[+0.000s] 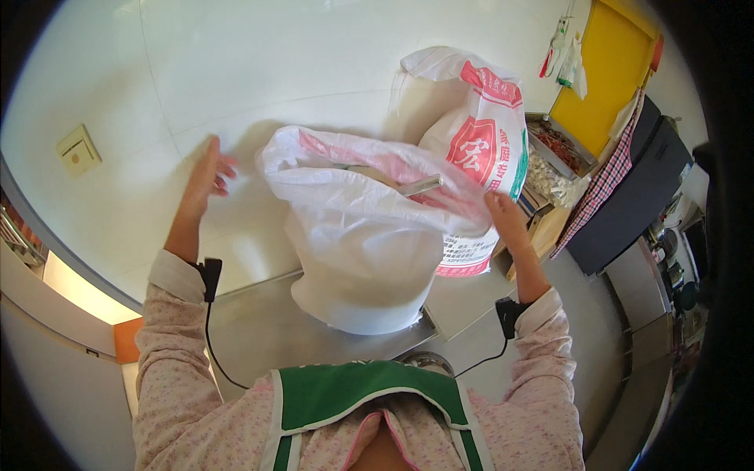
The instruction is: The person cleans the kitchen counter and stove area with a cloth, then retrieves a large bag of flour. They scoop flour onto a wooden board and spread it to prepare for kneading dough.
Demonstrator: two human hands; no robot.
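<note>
Before me stands a white woven sack (pixel 365 253) with its mouth gaping and its rim folded over. My right hand (pixel 505 218) pinches the right side of that rim. Out of the sack's mouth sticks a metal handle (pixel 422 185); whatever it belongs to is hidden inside. My left hand (pixel 213 168) is held in the air left of the sack, its fingers apart and nothing in them. Right behind stands a second white sack (pixel 477 141) with red print and writing, its top also loose.
A white wall (pixel 235 59) rises behind the sacks, with a light switch (pixel 79 151) on the left. To the right are a metal tray of dried reddish food (pixel 556 144), a clear bag of pale pieces (pixel 548 176), a checked cloth (pixel 607 182) and a yellow door (pixel 612 76).
</note>
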